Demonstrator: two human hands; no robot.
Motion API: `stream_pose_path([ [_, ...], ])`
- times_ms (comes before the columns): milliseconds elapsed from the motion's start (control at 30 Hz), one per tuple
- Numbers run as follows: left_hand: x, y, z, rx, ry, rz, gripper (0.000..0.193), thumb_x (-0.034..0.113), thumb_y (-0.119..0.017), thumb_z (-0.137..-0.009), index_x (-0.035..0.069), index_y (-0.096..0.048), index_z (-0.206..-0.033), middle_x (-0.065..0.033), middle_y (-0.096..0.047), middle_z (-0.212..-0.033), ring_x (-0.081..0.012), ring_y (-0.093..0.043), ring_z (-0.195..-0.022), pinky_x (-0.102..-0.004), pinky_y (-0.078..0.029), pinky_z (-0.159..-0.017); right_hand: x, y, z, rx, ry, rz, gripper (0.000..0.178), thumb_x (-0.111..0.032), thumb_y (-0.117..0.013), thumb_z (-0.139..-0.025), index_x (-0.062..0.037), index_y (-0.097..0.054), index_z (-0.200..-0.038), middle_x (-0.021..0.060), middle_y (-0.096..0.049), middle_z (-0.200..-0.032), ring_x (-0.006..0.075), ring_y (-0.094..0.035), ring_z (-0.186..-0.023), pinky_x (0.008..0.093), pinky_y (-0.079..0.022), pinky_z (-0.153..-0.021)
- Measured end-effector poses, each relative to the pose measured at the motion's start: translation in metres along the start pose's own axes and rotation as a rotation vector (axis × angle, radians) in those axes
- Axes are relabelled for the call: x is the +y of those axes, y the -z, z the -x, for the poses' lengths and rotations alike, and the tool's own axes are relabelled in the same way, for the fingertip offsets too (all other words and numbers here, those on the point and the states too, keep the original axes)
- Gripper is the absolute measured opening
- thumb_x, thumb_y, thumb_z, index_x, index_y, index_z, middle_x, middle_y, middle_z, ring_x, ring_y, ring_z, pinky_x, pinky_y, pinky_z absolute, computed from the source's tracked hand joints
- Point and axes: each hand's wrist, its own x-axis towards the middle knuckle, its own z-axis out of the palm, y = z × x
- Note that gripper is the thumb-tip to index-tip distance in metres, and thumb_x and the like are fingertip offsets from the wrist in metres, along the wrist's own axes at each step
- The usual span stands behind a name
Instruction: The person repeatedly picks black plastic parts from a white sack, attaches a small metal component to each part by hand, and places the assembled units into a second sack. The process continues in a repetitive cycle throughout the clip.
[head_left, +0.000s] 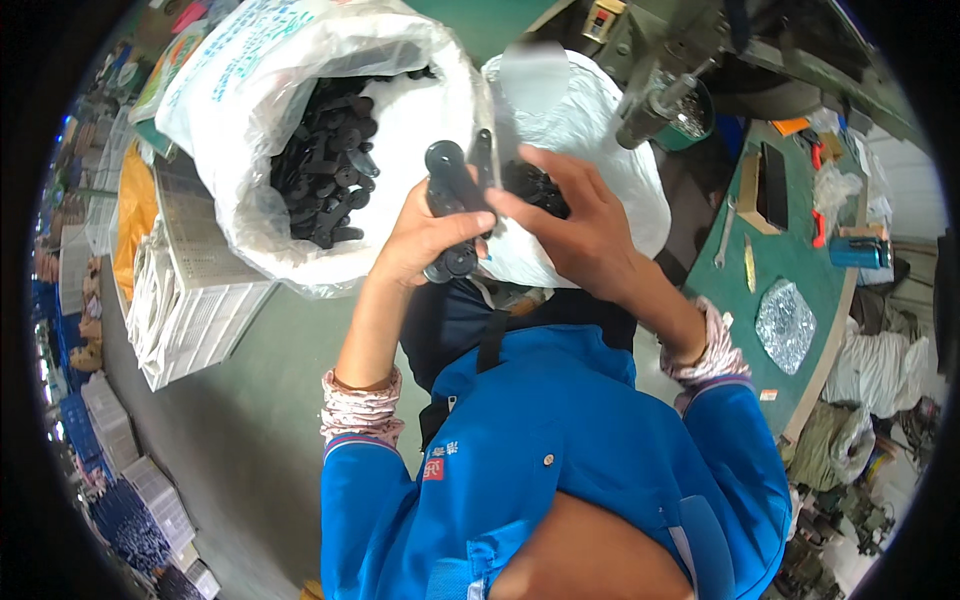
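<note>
1. Floor [300, 420]: grey-green, visible at left and below the sacks.
2. Blue jacket [560, 400]: worn by the person; patterned cuffs at both wrists.
3. Green counter [720, 330]: along the right side; carries loose tools and packaging.
4. Left sack [215, 130]: white, lined with clear plastic, mouth rolled open. Black parts [325, 170] lie heaped in it, mostly along its left side.
5. Right sack [630, 190]: white, smaller, open, just beside the first. A darker heap of black pieces [535, 190] shows inside, partly hidden by the right hand.
6. Pale crate [205, 330]: slatted wall, left of the left sack; white sheets or bags hang over its side.
7. Right hand [590, 235]: raised over the near side of the right sack. Grip wide, thumb and fingers spread; fingertips very near the held parts. Contact: cannot tell.
8. Left hand [415, 240]: between the two sacks, near their front edges. Grip closed around held parts, thumb laid across them.
9. Held parts [448, 190]: several long black pieces with rounded ends, in the left hand; one end projects upward beside the fingers. Exact count: cannot tell.
10. Clear plastic bag [785, 325]: crumpled, on the counter.
11. Wrench [725, 232]: metal, near the counter's left edge.
12. Yellow tool [750, 263]: slim, just beside the wrench.
</note>
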Motion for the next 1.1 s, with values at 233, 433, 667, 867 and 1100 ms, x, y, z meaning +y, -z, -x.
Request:
stream_pose_path([
  [233,-0.001,-0.045,-0.010,-0.129,0.002,0.098,0.039,0.006,-0.073,-0.077,0.001,-0.053,-0.111,-0.0097,-0.062,-0.088,-0.0186,-0.062,-0.065,-0.0278,-0.053,-0.053,0.030,0.036,0.010,-0.052,0.277,0.068,0.036,-0.006,-0.067,-0.071,-0.0090,-0.061,-0.106,0.0119,-0.053,-0.126,0.0327,-0.052,-0.113,0.0403,-0.048,-0.089],
  [433,-0.003,-0.054,-0.022,-0.273,0.086,0.145,0.035,0.008,-0.067,-0.079,-0.001,-0.054,-0.111,-0.0179,-0.063,-0.092,-0.0223,-0.065,-0.079,-0.0297,-0.054,-0.049,0.046,0.070,0.028,0.098,-0.367,-0.483,0.022,0.001,-0.059,-0.086,-0.0018,-0.056,-0.108,0.0116,-0.061,-0.104,0.0221,-0.062,-0.092,0.0300,-0.049,-0.081],
  [667,-0.002,-0.093,-0.037,-0.326,0.052,-0.205,0.030,0.001,-0.066,-0.078,-0.004,-0.058,-0.106,-0.0103,-0.064,-0.089,-0.0142,-0.062,-0.071,-0.0268,-0.054,-0.051,0.041,0.095,0.014,-0.058,-0.625,-0.650,0.031,-0.013,-0.068,-0.082,-0.0009,-0.058,-0.109,0.0068,-0.064,-0.088,0.0107,-0.061,-0.082,0.0264,-0.049,-0.071],
  [867,-0.006,-0.117,-0.043,-0.354,-0.011,-0.278,0.028,0.004,-0.069,-0.079,-0.001,-0.056,-0.103,-0.0054,-0.061,-0.083,-0.0112,-0.060,-0.067,-0.0257,-0.052,-0.053,0.040,0.075,0.034,0.061,-0.687,-0.766,0.024,-0.014,-0.072,-0.079,-0.0005,-0.064,-0.097,0.0052,-0.065,-0.079,0.0083,-0.061,-0.076,0.0249,-0.049,-0.066],
  [1100,-0.012,-0.121,-0.044,-0.072,-0.106,-0.088,0.021,0.007,-0.062,-0.087,0.002,-0.055,-0.107,-0.0094,-0.064,-0.086,-0.0149,-0.063,-0.069,-0.0269,-0.054,-0.053,0.046,0.086,0.031,0.138,-0.769,-0.663,0.027,-0.014,-0.074,-0.080,-0.0027,-0.064,-0.102,-0.0040,-0.060,-0.070,0.0014,-0.048,-0.060,0.0180,-0.038,-0.054],
])
